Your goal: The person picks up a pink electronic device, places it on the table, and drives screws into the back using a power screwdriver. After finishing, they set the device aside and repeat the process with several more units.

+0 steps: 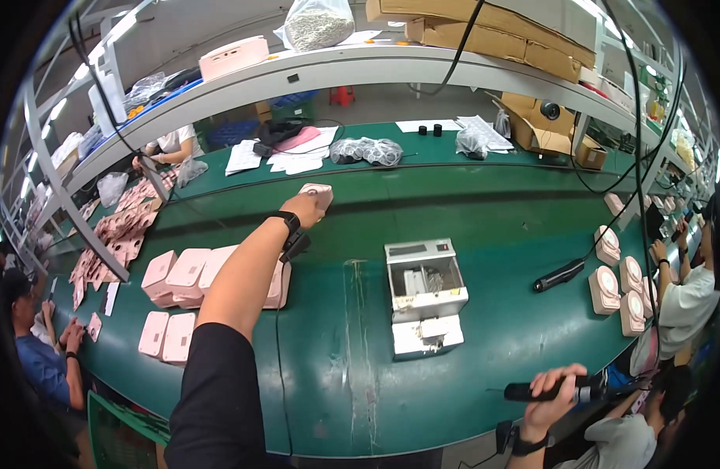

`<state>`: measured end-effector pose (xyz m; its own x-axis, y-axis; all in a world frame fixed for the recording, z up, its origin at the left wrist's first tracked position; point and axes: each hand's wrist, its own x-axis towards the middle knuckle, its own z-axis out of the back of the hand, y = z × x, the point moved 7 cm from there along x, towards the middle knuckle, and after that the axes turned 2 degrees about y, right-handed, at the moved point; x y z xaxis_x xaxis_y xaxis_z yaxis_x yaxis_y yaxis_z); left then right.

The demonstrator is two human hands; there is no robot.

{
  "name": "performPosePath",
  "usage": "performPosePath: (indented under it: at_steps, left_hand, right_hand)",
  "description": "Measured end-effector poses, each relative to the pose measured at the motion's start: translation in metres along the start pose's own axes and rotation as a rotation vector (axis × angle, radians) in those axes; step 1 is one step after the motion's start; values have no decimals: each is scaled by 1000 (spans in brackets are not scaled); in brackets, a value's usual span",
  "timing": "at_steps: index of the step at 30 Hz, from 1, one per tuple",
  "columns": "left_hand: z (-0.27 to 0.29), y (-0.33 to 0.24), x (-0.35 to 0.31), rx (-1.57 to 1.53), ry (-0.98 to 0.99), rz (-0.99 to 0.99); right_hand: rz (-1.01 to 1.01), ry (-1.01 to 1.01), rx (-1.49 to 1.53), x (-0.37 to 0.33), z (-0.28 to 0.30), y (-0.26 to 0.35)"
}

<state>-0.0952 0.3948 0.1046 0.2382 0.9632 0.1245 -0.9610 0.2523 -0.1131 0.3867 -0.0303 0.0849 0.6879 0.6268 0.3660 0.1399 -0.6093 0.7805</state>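
Observation:
My left arm stretches far over the green table point(493, 328). At its end my left hand point(301, 208) is closed on a pink plastic housing point(321, 192) with rounded corners; the fingertips are partly hidden. My right hand point(549, 400) is wrapped round a black electric screwdriver point(524, 392), held at the table's near right edge with its thin tip toward the left. Between my hands stands a grey-and-white screw feeder point(427, 301) with an open top. Several more pink housings point(189, 268) lie in rows left of and partly behind my left forearm.
Another black electric screwdriver point(559, 275) lies at right, its cord rising. Round-faced pink units point(605, 289) stand near co-workers at the right edge. Flat pink parts point(117, 234) are heaped at left. Cartons point(500, 39) sit on the overhead shelf point(360, 64). A black cable point(279, 375) crosses the table.

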Motion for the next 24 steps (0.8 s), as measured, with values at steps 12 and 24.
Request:
performPosePath:
  at_steps: [12,24]
  left_hand:
    - [-64,-8,55,262,287,-63]
    - [112,-65,-122,-209,-321,-214]
  right_hand:
    - [-17,73,-99,17,-22,-1]
    - [-11,177,-65,10,-30,-2]
